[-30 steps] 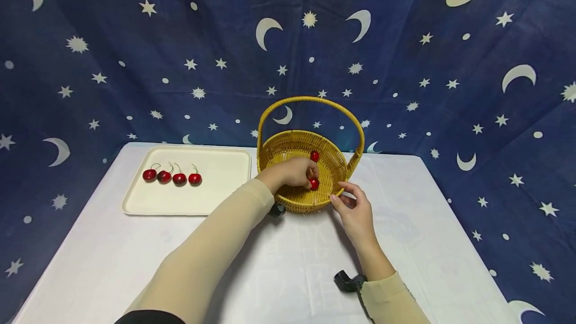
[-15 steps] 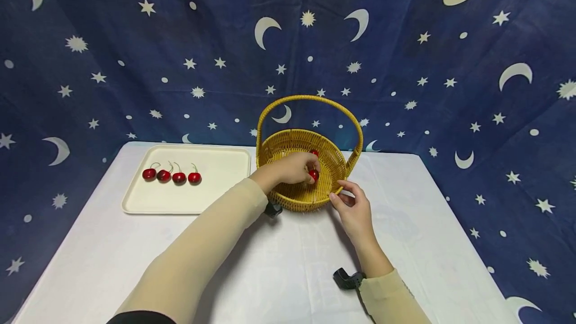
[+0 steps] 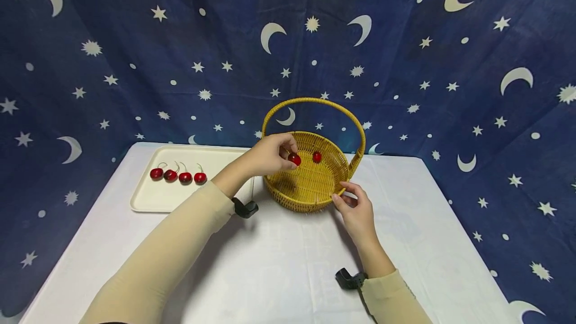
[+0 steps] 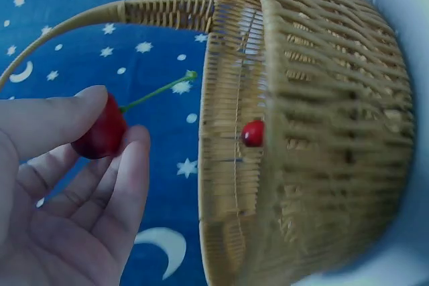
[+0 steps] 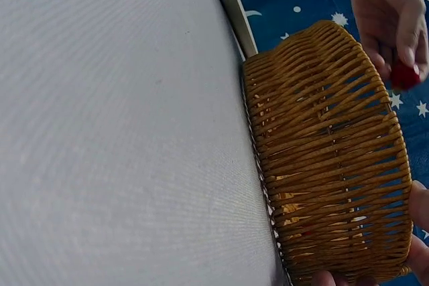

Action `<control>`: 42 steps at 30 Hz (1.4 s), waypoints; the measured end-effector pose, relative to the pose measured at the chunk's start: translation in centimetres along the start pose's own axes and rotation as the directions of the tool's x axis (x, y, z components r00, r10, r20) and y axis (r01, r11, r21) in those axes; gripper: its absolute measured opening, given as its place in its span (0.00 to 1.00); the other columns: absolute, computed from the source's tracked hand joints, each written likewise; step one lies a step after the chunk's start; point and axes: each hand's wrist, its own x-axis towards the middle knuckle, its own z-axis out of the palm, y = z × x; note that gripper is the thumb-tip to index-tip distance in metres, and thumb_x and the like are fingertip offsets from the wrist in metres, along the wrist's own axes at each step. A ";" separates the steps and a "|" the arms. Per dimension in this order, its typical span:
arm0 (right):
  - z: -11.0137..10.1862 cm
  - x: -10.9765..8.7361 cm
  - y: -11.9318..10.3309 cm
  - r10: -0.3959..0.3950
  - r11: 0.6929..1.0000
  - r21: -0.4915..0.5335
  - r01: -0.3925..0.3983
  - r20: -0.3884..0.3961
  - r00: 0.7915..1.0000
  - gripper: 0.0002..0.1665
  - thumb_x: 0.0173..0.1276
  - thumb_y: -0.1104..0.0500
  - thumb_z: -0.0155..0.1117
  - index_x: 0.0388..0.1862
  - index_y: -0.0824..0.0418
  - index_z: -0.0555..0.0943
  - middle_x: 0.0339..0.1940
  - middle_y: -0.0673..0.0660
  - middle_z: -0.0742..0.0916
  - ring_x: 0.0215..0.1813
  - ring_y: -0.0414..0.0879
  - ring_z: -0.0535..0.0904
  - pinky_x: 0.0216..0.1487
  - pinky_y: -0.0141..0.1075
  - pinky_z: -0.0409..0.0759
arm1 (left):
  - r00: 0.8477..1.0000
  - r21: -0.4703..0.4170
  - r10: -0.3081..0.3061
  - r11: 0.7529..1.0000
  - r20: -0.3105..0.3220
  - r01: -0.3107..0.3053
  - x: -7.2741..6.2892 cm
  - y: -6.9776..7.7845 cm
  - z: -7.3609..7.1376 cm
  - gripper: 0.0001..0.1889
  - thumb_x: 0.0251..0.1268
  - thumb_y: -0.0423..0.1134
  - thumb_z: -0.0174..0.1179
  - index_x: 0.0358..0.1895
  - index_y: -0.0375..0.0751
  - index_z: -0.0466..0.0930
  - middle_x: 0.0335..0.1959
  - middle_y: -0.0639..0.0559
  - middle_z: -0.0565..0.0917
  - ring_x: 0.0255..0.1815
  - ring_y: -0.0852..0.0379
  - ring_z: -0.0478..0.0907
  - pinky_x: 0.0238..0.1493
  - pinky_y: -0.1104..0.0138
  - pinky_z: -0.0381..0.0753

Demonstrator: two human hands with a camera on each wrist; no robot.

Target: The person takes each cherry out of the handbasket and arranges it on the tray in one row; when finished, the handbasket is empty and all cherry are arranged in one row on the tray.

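Note:
Between thumb and fingertip my left hand [image 3: 272, 155] pinches a red cherry [image 4: 100, 128] with a green stem, above the left side of the wicker basket [image 3: 310, 199]. In the left wrist view that cherry is outside the rim, apart from the weave. A second cherry [image 3: 317, 157] lies inside the basket toward the back. My right hand [image 3: 356, 214] holds the basket's front right rim, thumb and fingers on either side of it. Several stemmed cherries [image 3: 185, 178] sit in a row on the cream tray [image 3: 146, 199] at the left.
The basket's tall arched handle [image 3: 315, 100] rises over its opening. A white cloth [image 3: 288, 269] covers the table, and a dark blue curtain [image 3: 243, 49] with moons and stars hangs right behind it. Each wrist wears a black camera.
My left hand has lifted the cherry from the basket floor and moved left, to above the basket's left rim. My right hand stays on the rim; the head view has shifted slightly.

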 end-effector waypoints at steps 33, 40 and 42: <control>0.2 -0.1 -0.3 -0.007 1.000 0.021 0.007 0.000 1.000 0.27 0.74 0.63 0.73 0.70 0.62 0.79 0.65 0.64 0.80 0.52 0.43 0.83 0.46 0.23 0.85 | 0.913 0.316 -0.164 0.903 -0.373 0.291 -12.5 -10.0 -3.7 0.13 0.63 0.40 0.78 0.49 0.46 0.87 0.44 0.48 0.88 0.40 0.46 0.83 0.42 0.54 0.79; 0.2 -0.1 -0.3 -0.003 1.000 0.027 0.003 -0.002 1.000 0.26 0.74 0.64 0.73 0.69 0.61 0.80 0.65 0.65 0.80 0.53 0.44 0.83 0.47 0.23 0.85 | 0.913 0.354 -0.201 0.875 -0.354 0.330 -12.9 -11.2 -3.6 0.14 0.63 0.44 0.78 0.48 0.47 0.87 0.45 0.47 0.89 0.45 0.43 0.86 0.48 0.47 0.82; 0.3 -0.1 -0.3 -0.004 1.000 0.027 0.004 -0.001 1.000 0.26 0.74 0.64 0.73 0.69 0.61 0.80 0.65 0.65 0.80 0.53 0.43 0.83 0.47 0.23 0.85 | 0.911 0.380 -0.207 0.859 -0.357 0.344 -12.9 -11.4 -3.6 0.15 0.62 0.44 0.79 0.48 0.45 0.87 0.44 0.46 0.89 0.42 0.45 0.85 0.46 0.48 0.82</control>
